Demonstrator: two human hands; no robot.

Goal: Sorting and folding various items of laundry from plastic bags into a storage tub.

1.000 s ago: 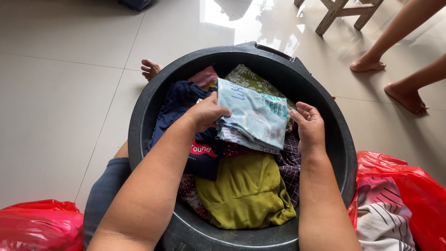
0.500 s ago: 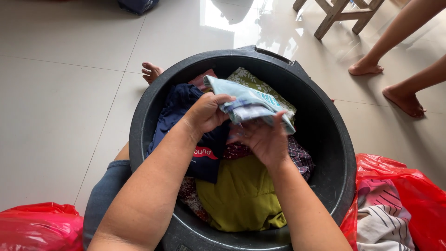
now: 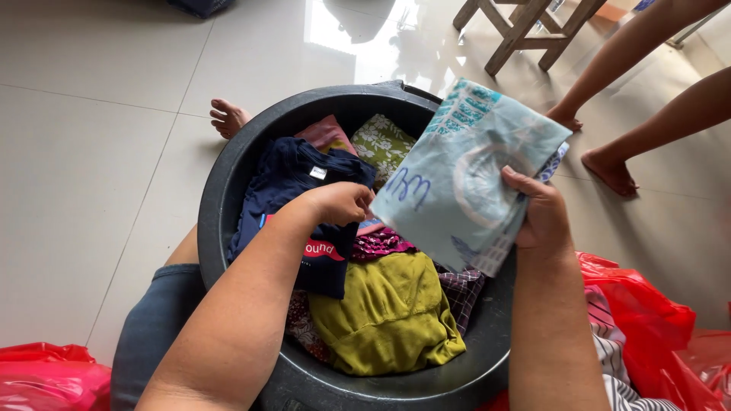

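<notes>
Fabric fills the scene: a folded, flat rectangle of pale blue printed cloth (image 3: 472,171) is raised above the right rim of a round black plastic tub (image 3: 228,190), pinched along its right edge by the right hand (image 3: 542,215), whose fingers are closed over the soft layers with the thumb on top. The cloth looks thin and smooth, with teal patterned bands and a checked layer peeping out at its lower corner. The left hand (image 3: 339,202), curled into a loose fist, sits just left of the cloth's lower left corner; whether it grips anything cannot be told. Beneath that hand lies a dark navy shirt (image 3: 293,183), limp and creased, and nearer the person an olive-green garment (image 3: 388,312) is bunched in soft folds. Beyond the left hand, a green floral fabric (image 3: 381,143) and a pink piece (image 3: 326,133) rest against the tub's far wall. Right of the right forearm, a glossy, crinkled red plastic bag (image 3: 647,320) holds striped cloth. Smooth pale floor tiles (image 3: 91,152) surround the tub, and another person's bare feet (image 3: 609,171) stand beyond the right hand beside a wooden stool (image 3: 525,30).
</notes>
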